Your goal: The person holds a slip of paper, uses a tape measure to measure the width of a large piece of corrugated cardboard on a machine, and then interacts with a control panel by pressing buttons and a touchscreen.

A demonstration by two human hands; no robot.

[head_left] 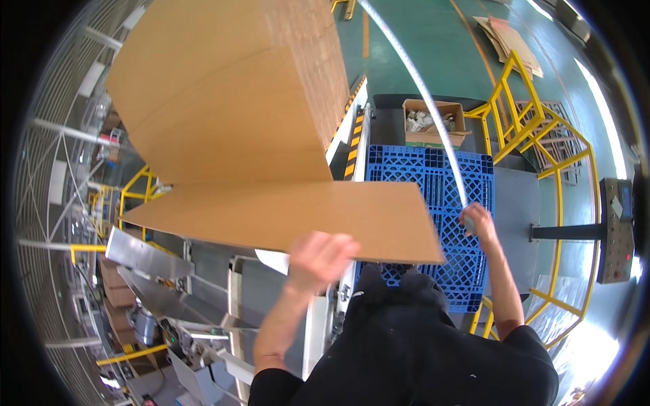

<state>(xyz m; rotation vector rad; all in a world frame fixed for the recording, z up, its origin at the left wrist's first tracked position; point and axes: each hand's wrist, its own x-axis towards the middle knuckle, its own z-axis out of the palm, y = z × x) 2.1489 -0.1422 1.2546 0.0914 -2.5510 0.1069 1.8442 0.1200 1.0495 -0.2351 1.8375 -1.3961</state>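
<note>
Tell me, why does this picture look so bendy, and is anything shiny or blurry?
In the head view, the fisheye lens bends straight edges, so the yellow railing looks bowed; in that same head view, white glare washes out part of the lower right; also in the head view, the left hand looks blurred.

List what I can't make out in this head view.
In the head view:
Left hand: blurred, fingers indistinct.
Long pale strip: far end cut off by the top edge.
Blue pallet: partly hidden by the cardboard sheet.
Open carton: its contents too small to identify.
</note>
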